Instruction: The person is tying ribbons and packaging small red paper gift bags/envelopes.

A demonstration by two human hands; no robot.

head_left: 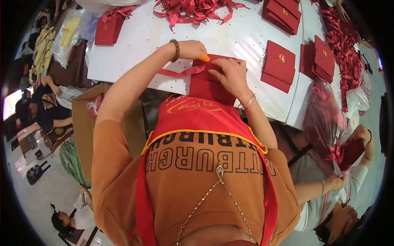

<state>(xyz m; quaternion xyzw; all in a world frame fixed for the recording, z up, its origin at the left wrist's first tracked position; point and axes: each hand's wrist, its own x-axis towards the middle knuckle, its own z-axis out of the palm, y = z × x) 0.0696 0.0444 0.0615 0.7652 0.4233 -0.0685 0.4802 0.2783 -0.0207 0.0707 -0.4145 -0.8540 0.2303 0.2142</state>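
Note:
A dark red card folder point(211, 90) lies at the table's near edge, right in front of me. My left hand point(192, 50) is closed at the folder's far edge, with an orange cover on one fingertip. My right hand point(233, 74) rests on the folder's right part, its fingers curled in and the thumb lying toward the left. Whatever its fingertips pinch is hidden. A red ribbon point(178, 73) runs from the left over the folder and ends between the two hands.
More red folders sit in a pile point(279, 65) to the right, with another stack point(318, 59) beyond and one point(110, 30) at far left. Loose ribbons point(193, 10) heap at the back. A cardboard box point(84, 131) stands at lower left; a co-worker's hand point(336, 182) holds a plastic bag point(324, 115).

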